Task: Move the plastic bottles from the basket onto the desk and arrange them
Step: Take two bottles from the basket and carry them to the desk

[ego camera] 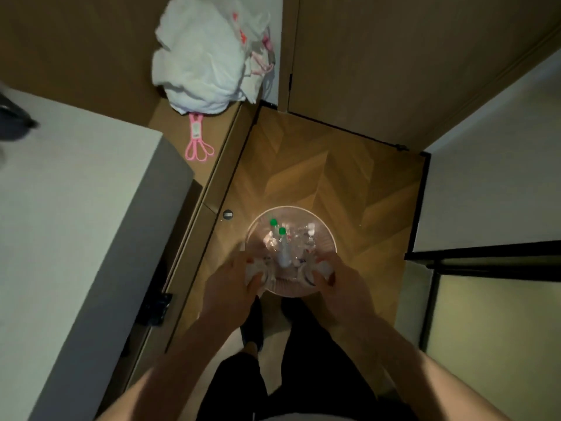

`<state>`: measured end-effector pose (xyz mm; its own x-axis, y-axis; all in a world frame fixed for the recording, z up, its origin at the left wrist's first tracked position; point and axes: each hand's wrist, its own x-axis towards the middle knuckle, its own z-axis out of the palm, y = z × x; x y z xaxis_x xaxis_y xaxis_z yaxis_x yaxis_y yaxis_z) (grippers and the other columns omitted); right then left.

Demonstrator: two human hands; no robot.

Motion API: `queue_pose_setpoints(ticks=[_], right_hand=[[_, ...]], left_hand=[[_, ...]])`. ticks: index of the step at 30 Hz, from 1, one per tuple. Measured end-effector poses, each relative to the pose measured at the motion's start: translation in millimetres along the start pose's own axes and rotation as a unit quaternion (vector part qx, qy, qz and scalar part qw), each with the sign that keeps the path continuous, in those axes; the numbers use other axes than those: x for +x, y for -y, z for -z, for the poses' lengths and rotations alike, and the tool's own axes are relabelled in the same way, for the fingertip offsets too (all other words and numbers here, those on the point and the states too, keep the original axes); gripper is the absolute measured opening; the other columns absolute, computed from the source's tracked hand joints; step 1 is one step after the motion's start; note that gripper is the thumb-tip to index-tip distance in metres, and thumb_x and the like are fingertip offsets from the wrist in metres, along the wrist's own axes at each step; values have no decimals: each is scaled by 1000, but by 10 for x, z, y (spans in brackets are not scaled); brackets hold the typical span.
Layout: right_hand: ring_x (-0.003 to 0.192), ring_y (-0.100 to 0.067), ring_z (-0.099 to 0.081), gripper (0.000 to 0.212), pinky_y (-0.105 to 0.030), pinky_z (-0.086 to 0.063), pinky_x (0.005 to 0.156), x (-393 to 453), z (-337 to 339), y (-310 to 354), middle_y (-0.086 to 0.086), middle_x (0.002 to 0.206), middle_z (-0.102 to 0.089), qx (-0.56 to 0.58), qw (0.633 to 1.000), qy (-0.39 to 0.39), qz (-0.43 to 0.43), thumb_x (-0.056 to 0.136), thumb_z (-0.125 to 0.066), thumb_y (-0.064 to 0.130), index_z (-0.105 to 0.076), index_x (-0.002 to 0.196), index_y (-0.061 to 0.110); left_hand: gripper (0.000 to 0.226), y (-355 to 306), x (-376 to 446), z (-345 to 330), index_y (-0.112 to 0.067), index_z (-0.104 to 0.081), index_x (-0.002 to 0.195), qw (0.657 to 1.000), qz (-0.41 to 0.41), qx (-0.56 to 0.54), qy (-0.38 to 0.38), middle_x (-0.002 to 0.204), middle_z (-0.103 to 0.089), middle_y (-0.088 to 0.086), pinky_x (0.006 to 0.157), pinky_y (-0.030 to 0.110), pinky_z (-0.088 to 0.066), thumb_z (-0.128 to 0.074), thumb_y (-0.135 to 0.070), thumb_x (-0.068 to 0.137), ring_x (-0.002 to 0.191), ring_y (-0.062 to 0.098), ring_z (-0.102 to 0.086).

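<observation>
hands, left hand (232, 282) and right hand (337, 281), seemingly grip basket (329, 235) rim holding bottles (280, 241).

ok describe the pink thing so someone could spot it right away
Start at the big white plastic bag on the wooden ledge, upper left. Just below it lies the pink hanger, the only bright pink looped item there.

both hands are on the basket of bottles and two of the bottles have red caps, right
Not quite: the caps are green, not red, as the head view shows. The rest holds: the left hand and right hand both grip the basket of bottles.
</observation>
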<state>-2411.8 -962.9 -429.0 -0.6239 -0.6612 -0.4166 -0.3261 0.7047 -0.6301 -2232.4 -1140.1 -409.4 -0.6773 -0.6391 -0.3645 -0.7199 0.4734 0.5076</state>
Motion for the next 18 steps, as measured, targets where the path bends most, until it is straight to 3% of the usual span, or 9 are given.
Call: queue_pose_setpoints(ticks=[3,7,10,15,18], right_hand=[[68,-5,-63,23,-35,-56,68,-169,301,133,14,80,-67,-10,998,32,50,101,-65,46,-49,117,46],[80,-19,-73,25,-44,-62,71,-182,657,341,11,92,-75,-59,982,104,148,94,-70,43,-53,112,44],[83,-21,-73,24,-48,-63,72,-67,836,591,12,93,-75,-137,952,176,212,90,-70,46,-54,109,45],[85,-7,-69,20,-29,-62,74,-88,891,1061,20,96,-71,-194,895,221,334,99,-69,48,-54,111,45],[86,-6,-70,21,-18,-58,70,-244,792,1401,22,97,-70,-190,866,248,389,98,-70,49,-59,114,45]], left_hand=[[28,-268,-370,280,-32,-50,117,997,58,-11,-46,97,-62,-13,65,29,-46,-61,-48,97,78,10,-59],[24,-526,-778,507,-35,-44,99,982,141,-37,-116,87,-62,-15,68,35,-50,-55,-56,97,76,5,-60],[21,-686,-1094,607,-37,-43,99,967,175,-6,-186,87,-60,-18,64,29,-49,-59,-49,97,73,0,-57],[21,-809,-1707,733,-40,-47,101,932,241,-16,-270,87,-60,-22,55,12,-38,-63,-51,96,71,-3,-57],[20,-810,-2106,815,-38,-48,101,903,293,-33,-312,83,-60,-19,53,14,-32,-60,-53,96,70,2,-57]])
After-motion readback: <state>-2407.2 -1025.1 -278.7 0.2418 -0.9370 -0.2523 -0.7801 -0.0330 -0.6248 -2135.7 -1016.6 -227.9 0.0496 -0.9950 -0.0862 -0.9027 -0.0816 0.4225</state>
